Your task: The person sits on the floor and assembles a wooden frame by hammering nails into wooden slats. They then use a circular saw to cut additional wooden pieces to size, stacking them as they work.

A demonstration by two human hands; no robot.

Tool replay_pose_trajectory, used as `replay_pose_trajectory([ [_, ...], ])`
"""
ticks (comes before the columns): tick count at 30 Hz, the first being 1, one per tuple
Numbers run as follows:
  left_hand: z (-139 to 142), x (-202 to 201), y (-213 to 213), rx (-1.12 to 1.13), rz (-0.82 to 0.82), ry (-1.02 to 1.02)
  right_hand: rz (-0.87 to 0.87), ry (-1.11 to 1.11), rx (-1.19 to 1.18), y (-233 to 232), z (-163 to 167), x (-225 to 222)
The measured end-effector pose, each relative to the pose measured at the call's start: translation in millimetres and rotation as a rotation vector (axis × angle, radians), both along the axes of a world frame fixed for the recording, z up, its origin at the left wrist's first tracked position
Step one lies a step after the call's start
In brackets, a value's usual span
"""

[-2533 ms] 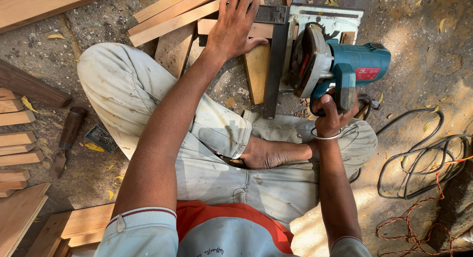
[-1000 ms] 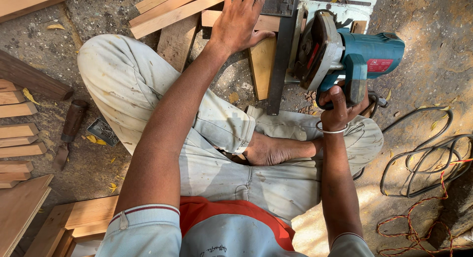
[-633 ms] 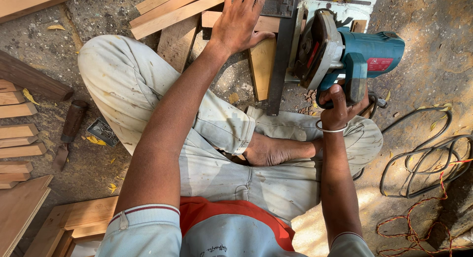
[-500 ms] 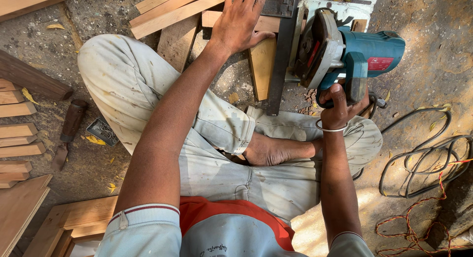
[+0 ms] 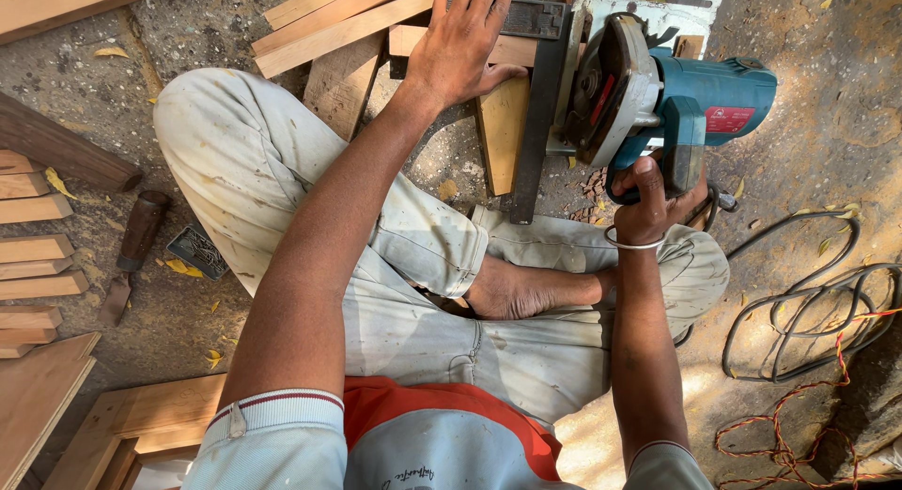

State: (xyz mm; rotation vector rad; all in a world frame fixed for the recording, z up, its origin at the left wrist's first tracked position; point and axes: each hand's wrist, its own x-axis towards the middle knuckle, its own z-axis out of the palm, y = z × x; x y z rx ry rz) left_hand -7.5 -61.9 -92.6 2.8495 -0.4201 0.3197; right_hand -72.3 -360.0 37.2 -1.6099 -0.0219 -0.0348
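I sit cross-legged on the ground. My left hand (image 5: 465, 41) presses flat on a short wooden plank (image 5: 501, 124) and on the head of a dark metal square (image 5: 532, 105) lying across it. My right hand (image 5: 653, 194) grips the handle of a blue circular saw (image 5: 658, 91), whose blade guard sits right beside the square's long arm. The saw's metal base plate (image 5: 648, 1) rests at the top edge of view.
Long wood strips (image 5: 338, 15) lie ahead of my left knee. Stacked cut pieces (image 5: 33, 255) line the left edge, with a chisel (image 5: 132, 250) near them. Black cable (image 5: 808, 302) and red-orange cord (image 5: 799, 424) coil at right. A wooden frame (image 5: 132, 424) sits bottom left.
The saw and my right hand have shifted slightly forward along the square. My left hand has stayed pressed on the plank; the view has tilted a little.
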Motion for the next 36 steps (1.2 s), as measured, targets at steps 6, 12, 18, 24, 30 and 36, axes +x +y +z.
replay_pose_trajectory([
  [6, -1.1, 0.3, -0.7, 0.001, 0.002, 0.003, -0.033, -0.011, -0.016, 2.5, 0.4, 2.8],
  [12, -1.9, -0.4, -0.5, 0.014, 0.005, -0.022, -0.023, 0.0, -0.007, 3.9, -0.3, 6.0],
  [18, 0.3, 0.5, 0.4, 0.062, 0.005, -0.014, -0.019, -0.021, -0.001, 5.2, -2.7, 16.3],
  [24, 8.8, 1.9, 0.9, 0.035, 0.004, 0.023, -0.023, -0.097, -0.047, 10.8, -7.7, 46.3],
  [30, 33.0, 0.2, 1.3, -0.036, 0.005, 0.057, -0.064, -0.158, -0.013, 26.7, -9.2, 110.8],
  [36, 46.0, 3.9, -0.8, -0.05, 0.003, 0.076, -0.135, -0.123, 0.157, -6.3, 17.7, 114.4],
])
